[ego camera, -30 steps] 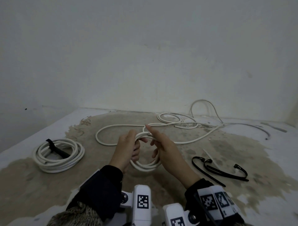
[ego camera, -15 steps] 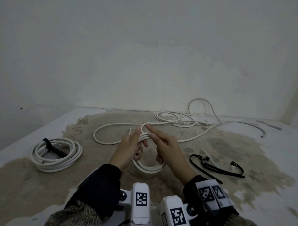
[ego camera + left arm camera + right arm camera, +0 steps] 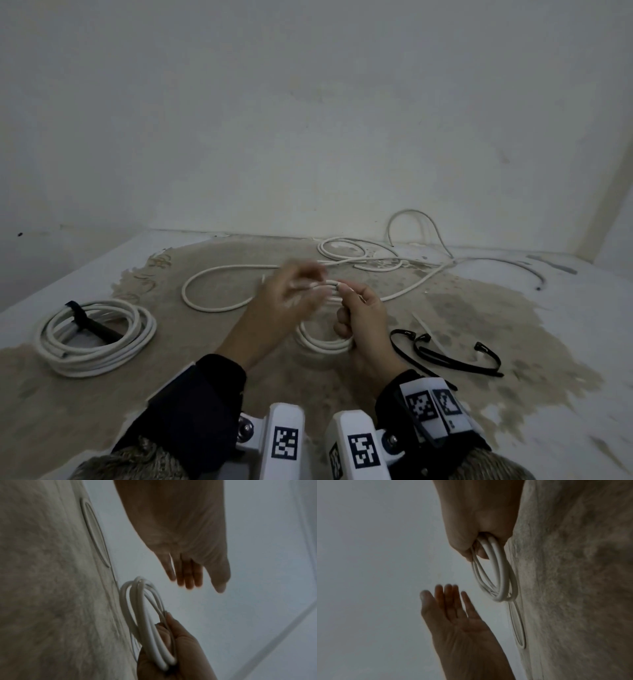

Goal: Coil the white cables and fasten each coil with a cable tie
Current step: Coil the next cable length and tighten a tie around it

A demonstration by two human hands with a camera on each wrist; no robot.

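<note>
A small white cable coil hangs upright just above the stained floor. My right hand grips it at its near-right side, fingers curled round the strands. My left hand is blurred beside the coil's top, apart from it, with fingers straight and nothing in them. In the left wrist view the coil stands between the two hands. The cable's loose length runs in a wide loop on the floor behind.
A finished white coil with a black tie lies at the left. Loose black cable ties lie to the right of my hands. More white cable sprawls near the back wall.
My left hand has let go of the coil and opened, moving off it. My right hand, before with fingers extended at the coil's top, now grips the coil.
</note>
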